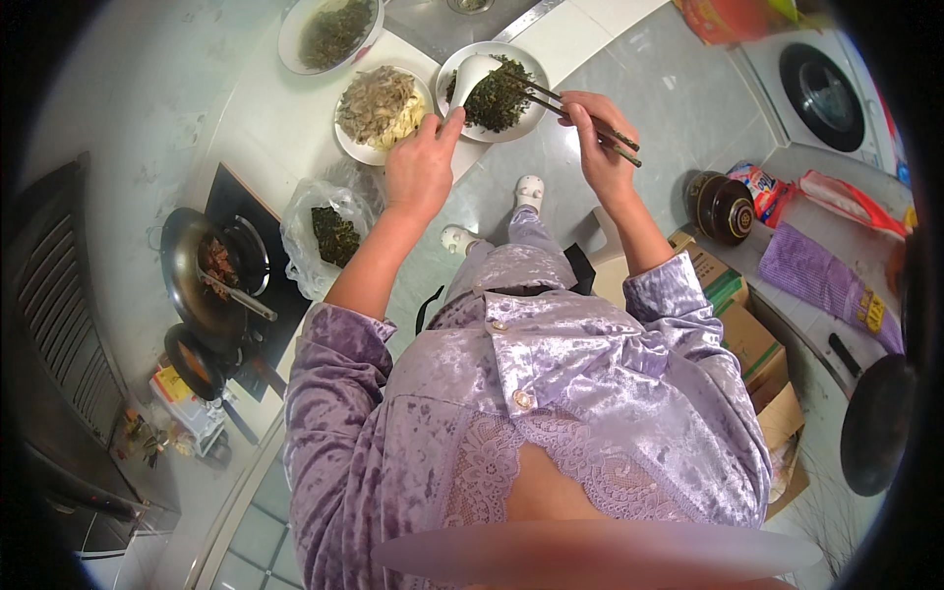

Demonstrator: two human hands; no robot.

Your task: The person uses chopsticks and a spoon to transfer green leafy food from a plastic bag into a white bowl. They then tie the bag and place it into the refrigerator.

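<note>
My left hand (pixel 424 166) grips the handle of a white soup spoon (pixel 476 72), whose bowl rests over a white plate (pixel 542 122) of chopped dark greens (pixel 505 96). In my right hand (pixel 601 144) is a pair of dark patterned chopsticks (pixel 549 101), their tips at the greens beside the spoon. The plate sits at the counter's edge. Just left of it, a second white plate (pixel 352 151) carries shredded mushrooms (pixel 372 103) and pale yellow shreds (pixel 402 124). Behind my left wrist lies a clear plastic bag (pixel 295 254) with dark leafy greens (pixel 335 234) inside.
A bowl of greens in liquid (pixel 335 33) stands by the sink (pixel 435 22). On the left, a wok (pixel 184 251) with cooked food and a metal ladle (pixel 251 302) sits on the hob (pixel 284 295). Cardboard boxes (pixel 745 332) and a brown jar (pixel 719 206) stand at right.
</note>
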